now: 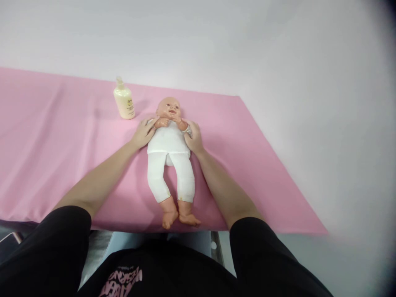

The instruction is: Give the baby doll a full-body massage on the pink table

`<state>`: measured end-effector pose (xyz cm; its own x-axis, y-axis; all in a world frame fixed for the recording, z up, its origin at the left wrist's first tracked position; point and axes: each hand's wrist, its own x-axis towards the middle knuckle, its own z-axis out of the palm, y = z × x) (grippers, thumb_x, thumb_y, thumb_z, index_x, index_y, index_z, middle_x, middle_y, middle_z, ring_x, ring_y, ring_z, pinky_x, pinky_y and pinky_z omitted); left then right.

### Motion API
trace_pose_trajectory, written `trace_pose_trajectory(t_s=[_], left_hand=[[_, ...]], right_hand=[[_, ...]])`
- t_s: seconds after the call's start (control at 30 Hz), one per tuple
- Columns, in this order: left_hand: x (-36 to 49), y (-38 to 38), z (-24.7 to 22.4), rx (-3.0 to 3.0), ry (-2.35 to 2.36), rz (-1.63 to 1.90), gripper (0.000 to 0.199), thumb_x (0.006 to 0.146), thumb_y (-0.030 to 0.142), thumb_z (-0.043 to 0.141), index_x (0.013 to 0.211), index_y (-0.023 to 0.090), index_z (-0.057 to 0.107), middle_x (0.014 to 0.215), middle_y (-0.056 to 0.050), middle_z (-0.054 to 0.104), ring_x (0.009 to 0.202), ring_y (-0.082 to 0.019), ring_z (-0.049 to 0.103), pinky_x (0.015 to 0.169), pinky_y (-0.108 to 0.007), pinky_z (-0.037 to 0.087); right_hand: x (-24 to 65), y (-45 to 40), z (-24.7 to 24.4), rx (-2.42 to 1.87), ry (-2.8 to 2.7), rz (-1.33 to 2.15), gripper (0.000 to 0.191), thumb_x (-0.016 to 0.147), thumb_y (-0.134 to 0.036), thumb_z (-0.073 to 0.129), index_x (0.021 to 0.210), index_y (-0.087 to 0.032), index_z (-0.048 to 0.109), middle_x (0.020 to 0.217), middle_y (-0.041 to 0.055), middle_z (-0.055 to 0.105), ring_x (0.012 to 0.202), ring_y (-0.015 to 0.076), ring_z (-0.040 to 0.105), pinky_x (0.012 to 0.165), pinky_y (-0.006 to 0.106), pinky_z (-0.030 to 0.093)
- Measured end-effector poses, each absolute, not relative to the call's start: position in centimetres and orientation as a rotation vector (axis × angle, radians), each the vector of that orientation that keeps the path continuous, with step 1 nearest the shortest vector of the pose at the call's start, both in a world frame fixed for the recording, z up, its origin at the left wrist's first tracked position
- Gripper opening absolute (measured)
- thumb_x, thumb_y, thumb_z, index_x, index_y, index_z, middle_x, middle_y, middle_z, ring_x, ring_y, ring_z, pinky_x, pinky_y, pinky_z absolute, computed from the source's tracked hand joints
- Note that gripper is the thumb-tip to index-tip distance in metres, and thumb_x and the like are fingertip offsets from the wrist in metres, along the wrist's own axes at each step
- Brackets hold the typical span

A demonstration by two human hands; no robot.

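Note:
A baby doll [168, 140] in a white top and white trousers lies on its back on the pink cloth, head away from me and bare feet towards me. My left hand [144, 132] is closed around the doll's arm and side at the left, fingers reaching up near its shoulder. On the opposite side, my right hand [194, 137] grips the other arm and side, its thumb towards the chest. The doll's small hands rest over its upper chest. Parts of its sleeves are hidden under my fingers.
A cream pump bottle [124, 101] stands upright beyond my left hand. The pink cloth [241, 165] covers the table; its right edge runs diagonally towards me. A white wall [198, 41] rises behind it. A dark object is partly visible at the lower left.

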<state>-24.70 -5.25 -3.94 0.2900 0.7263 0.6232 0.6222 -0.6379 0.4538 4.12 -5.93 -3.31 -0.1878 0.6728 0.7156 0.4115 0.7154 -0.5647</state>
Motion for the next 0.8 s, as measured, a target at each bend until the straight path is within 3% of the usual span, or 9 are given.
trace_pose_trajectory(t_s=[0.2,0.4,0.5,0.67,0.8], left_hand=[[-25.0,-5.5,-3.6,2.307,1.279,1.366,0.068,0.105,0.065,0.04,0.155,0.021,0.053,0.148,-0.018,0.06,0.14,-0.035,0.053,0.126,-0.056,0.034],[-25.4,-4.9,-3.9,1.915,1.182,1.667,0.079,0.101,0.078,0.041,0.16,0.026,0.041,0.166,-0.016,0.045,0.159,-0.03,0.038,0.134,-0.049,0.027],[-26.2,-3.5,-4.9,1.599,1.267,1.774,0.072,0.101,0.075,0.043,0.158,0.031,0.039,0.17,-0.012,0.039,0.162,-0.027,0.031,0.135,-0.048,0.025],[-27.9,-1.4,-6.3,1.201,1.349,1.832,0.043,0.108,0.053,0.038,0.148,0.037,0.044,0.154,-0.007,0.057,0.146,-0.023,0.054,0.126,-0.047,0.043],[-28.2,-1.4,-6.3,1.26,1.364,1.831,0.045,0.108,0.058,0.036,0.147,0.038,0.046,0.15,-0.006,0.06,0.145,-0.022,0.055,0.124,-0.046,0.046]], right_hand=[[4.1,-5.0,-4.6,-0.862,-1.648,0.342,0.048,0.092,-0.028,0.058,0.14,-0.025,0.057,0.142,0.0106,0.066,0.138,0.0264,0.059,0.127,0.051,0.043],[4.7,-3.0,-5.8,-0.782,-1.372,0.453,0.057,0.098,-0.041,0.053,0.15,-0.025,0.037,0.16,0.0164,0.048,0.151,0.026,0.049,0.129,0.057,0.038],[5.5,-1.6,-6.2,-0.73,-1.28,0.448,0.06,0.098,-0.042,0.048,0.152,-0.024,0.031,0.163,0.019,0.042,0.154,0.0281,0.046,0.128,0.063,0.035],[6.9,0.2,-7.0,-0.798,-1.066,0.533,0.06,0.093,-0.036,0.044,0.15,-0.021,0.033,0.165,0.0186,0.036,0.159,0.0285,0.037,0.13,0.066,0.026],[7.1,0.0,-6.8,-0.837,-1.015,0.551,0.06,0.091,-0.034,0.042,0.149,-0.02,0.035,0.166,0.018,0.034,0.161,0.0267,0.033,0.132,0.066,0.023]])
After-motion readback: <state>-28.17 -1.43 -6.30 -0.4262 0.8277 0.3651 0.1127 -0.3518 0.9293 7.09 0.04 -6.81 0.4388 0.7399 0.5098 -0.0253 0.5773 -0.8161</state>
